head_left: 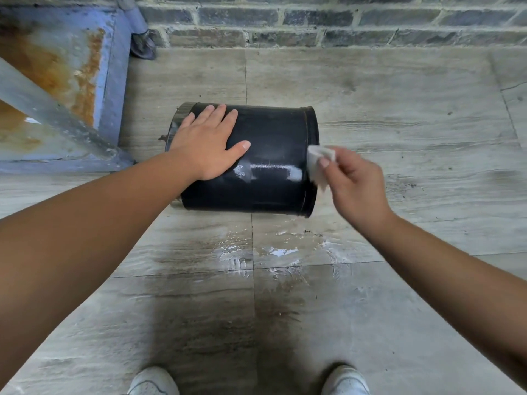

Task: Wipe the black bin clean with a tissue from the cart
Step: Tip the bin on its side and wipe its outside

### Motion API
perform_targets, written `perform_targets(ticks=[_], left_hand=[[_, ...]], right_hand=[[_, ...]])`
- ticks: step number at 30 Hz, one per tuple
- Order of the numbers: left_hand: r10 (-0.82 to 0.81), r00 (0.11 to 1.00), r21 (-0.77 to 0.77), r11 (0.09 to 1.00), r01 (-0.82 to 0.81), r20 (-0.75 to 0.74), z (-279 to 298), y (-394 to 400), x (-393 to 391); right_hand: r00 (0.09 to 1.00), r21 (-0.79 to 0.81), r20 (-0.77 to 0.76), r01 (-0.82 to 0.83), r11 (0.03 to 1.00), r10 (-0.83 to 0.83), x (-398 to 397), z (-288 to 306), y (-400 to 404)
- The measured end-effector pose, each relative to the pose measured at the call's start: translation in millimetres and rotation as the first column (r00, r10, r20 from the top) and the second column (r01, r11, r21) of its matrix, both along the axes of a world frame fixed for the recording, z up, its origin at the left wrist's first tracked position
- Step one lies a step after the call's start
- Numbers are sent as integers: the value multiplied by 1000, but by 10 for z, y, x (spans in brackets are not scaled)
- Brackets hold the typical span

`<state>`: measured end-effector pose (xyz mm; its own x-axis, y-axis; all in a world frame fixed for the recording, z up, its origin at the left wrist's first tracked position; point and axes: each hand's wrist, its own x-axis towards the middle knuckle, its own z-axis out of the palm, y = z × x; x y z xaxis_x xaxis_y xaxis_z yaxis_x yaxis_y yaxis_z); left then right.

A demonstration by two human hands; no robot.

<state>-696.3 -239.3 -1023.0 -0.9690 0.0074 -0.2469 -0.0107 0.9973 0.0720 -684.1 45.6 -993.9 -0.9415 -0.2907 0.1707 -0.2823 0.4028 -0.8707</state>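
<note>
The black bin [271, 143], a glossy cylinder, lies on its side on the tiled floor, its rimmed end to the right. My left hand [205, 146] rests flat on the bin's upper left part, fingers spread, holding nothing. My right hand [353, 181] pinches a folded white tissue [318, 163] between thumb and fingers, and the tissue touches the bin's right rim.
A rusty blue cart [71, 81] with a caster wheel [144, 47] stands at the left, close to the bin. A brick wall [313, 21] runs along the back. Wet patches [273, 249] shine on the floor tiles in front of the bin. My two white shoes [154, 382] show at the bottom.
</note>
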Motion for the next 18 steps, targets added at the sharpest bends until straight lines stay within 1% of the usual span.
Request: perform_targets(ticks=[1, 2, 3, 4, 5, 6, 7, 10, 11, 14, 15, 16, 17, 18], left_hand=[[-2, 1000, -1, 1000, 2, 0, 5, 5, 2], [-2, 1000, -2, 1000, 2, 0, 6, 3, 8], [0, 1000, -3, 1000, 0, 0, 10, 5, 6], [1, 1000, -4, 1000, -1, 1, 16, 4, -1], [2, 1000, -4, 1000, -2, 5, 23, 1, -9], [0, 1000, -3, 1000, 0, 10, 31, -1, -16], [-4, 1000, -3, 1000, 4, 13, 36, -1, -21], [-16, 1000, -1, 1000, 16, 13, 38, -9, -18], [-18, 1000, 0, 1000, 18, 17, 40, -10, -13], [-7, 1000, 10, 1000, 7, 23, 38, -6, -23], [-2, 1000, 13, 1000, 2, 27, 41, -6, -34], [-1, 1000, 17, 1000, 1, 31, 46, -10, -43], [-8, 999, 23, 1000, 7, 35, 51, -18, -40], [-22, 999, 41, 999, 21, 32, 58, -31, -27]], right_hand=[[997, 46, -79, -8, 999, 12, -105, 52, 13], [978, 160, -183, -73, 984, 102, -182, 64, 33], [934, 315, -268, -145, 938, 235, -230, 39, 57], [878, 460, -303, -207, 864, 372, -238, -6, 73], [821, 566, -311, -245, 788, 479, -218, -72, 88], [767, 630, -330, -255, 734, 550, -172, -152, 108], [725, 661, -348, -259, 704, 594, -106, -240, 137], [672, 660, -333, -334, 672, 661, 88, -483, 292], [649, 673, -312, -365, 644, 694, 143, -556, 350], [568, 746, -229, -419, 517, 791, 297, -721, 476], [566, 753, -203, -432, 497, 799, 336, -741, 490], [589, 739, -185, -445, 506, 787, 370, -749, 494], [636, 701, -165, -462, 543, 754, 403, -742, 495], [701, 638, -134, -481, 602, 701, 435, -718, 489]])
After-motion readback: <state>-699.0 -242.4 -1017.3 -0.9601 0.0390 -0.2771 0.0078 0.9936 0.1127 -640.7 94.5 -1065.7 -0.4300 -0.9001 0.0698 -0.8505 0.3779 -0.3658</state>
